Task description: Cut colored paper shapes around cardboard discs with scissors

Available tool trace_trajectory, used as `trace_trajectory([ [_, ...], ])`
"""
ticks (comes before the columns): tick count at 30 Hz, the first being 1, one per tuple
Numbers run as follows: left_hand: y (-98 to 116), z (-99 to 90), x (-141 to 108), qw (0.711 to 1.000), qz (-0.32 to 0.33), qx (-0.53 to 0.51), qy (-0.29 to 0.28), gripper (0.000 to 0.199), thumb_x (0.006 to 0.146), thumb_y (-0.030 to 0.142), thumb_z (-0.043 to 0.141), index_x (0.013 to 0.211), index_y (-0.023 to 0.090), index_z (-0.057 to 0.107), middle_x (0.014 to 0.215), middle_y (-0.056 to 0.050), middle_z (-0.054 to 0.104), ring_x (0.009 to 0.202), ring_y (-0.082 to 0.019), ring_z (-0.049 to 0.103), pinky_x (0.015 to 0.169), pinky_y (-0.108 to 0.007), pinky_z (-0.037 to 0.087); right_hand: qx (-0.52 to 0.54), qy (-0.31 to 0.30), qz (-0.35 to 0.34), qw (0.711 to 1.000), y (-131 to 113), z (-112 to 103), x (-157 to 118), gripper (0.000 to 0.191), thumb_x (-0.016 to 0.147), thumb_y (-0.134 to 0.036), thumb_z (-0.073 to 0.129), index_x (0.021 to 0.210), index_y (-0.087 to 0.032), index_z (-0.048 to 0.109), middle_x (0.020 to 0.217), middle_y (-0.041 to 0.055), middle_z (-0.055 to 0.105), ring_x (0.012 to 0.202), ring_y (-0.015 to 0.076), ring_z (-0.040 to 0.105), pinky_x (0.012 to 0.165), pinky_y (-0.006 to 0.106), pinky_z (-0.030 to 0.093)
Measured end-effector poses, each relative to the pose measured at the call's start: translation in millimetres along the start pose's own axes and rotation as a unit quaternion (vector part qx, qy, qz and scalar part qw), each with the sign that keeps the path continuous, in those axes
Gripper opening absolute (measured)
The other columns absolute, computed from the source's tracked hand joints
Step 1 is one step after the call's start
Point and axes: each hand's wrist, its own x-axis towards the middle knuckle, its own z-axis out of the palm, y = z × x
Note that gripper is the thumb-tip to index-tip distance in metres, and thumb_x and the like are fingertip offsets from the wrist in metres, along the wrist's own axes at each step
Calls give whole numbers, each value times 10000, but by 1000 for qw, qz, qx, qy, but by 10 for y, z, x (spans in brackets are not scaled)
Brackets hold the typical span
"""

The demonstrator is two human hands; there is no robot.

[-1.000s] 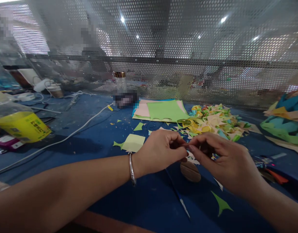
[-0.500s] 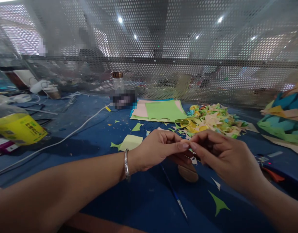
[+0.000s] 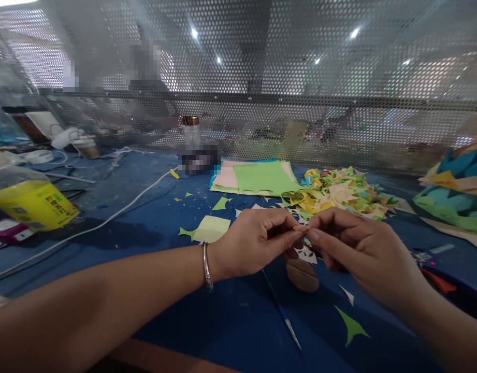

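Note:
My left hand (image 3: 261,238), with a silver bangle at the wrist, has thumb and fingers pinched together. Its fingertips meet those of my right hand (image 3: 350,243), which is pinched too. Between them shows a bit of a small peach-coloured piece (image 3: 301,228) that looks like paper, mostly covered by the fingers. Below the hands, a brown oval disc (image 3: 302,275) lies on the blue table (image 3: 222,321). Just left of the disc is a thin blue-handled tool (image 3: 282,311) with a silvery tip. A green paper offcut (image 3: 351,326) rests nearer to me.
Coloured paper sheets (image 3: 261,177) lie behind the hands, beside a heap of folded paper pieces (image 3: 339,194). A layered paper form (image 3: 451,199) stands at right. On the left are a yellow-labelled bottle (image 3: 36,204) and a white cable (image 3: 117,210). A perforated metal screen (image 3: 238,119) closes the back.
The fingertips have shifted slightly against each other, and more of the brown disc shows beneath them. Both hands keep their pinch in nearly the same place.

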Motion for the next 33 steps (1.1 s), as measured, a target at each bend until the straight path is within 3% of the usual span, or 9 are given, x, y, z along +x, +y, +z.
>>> trace_trajectory([
  [10, -18, 1, -1, 998, -7, -52, -36, 237, 999, 373, 559, 890, 171, 618, 758, -4, 647, 633, -93, 636, 621, -219, 544, 39, 12, -6, 999, -63, 16, 20, 221, 899, -370, 663, 741, -215, 668, 529, -20, 585, 409, 98, 532, 370, 192, 402],
  [18, 73, -49, 35, 986, 67, 154, -23, 236, 1037, 321, 486, 873, 184, 585, 716, 39, 591, 615, -74, 583, 613, -207, 453, 38, 19, -2, 999, -55, 28, 31, 214, 880, -355, 665, 716, -219, 654, 530, -26, 568, 414, 101, 535, 374, 191, 409],
  [22, -59, -106, 98, 967, 41, 253, -1, 151, 964, 291, 590, 1016, 167, 660, 883, -24, 666, 735, -134, 613, 680, -260, 491, 25, 55, 11, 998, 59, -6, 41, 232, 906, -383, 662, 743, -218, 644, 578, -13, 575, 433, 108, 525, 368, 203, 394],
  [24, -137, -134, 121, 948, 27, 318, -14, 237, 887, 265, 680, 1094, 149, 678, 996, -72, 674, 805, -172, 629, 736, -301, 516, 22, 71, 22, 997, 108, -20, 49, 232, 907, -387, 656, 747, -221, 631, 530, -32, 539, 394, 104, 483, 349, 209, 369],
  [28, -213, -197, 146, 910, 53, 410, -38, 300, 839, 141, 649, 1137, 147, 682, 1095, -113, 652, 1035, -243, 616, 933, -370, 507, -24, 28, 15, 999, 127, -39, 59, 237, 935, -386, 617, 765, -222, 622, 600, -19, 587, 409, 94, 485, 359, 219, 348],
  [33, -206, -267, 210, 887, 39, 458, -46, 171, 856, 155, 634, 1003, 164, 722, 1028, -104, 671, 1036, -250, 611, 934, -368, 485, -76, 1, 3, 997, 119, -37, 55, 289, 965, -461, 607, 790, -231, 609, 531, -48, 537, 389, 96, 460, 375, 234, 341],
])
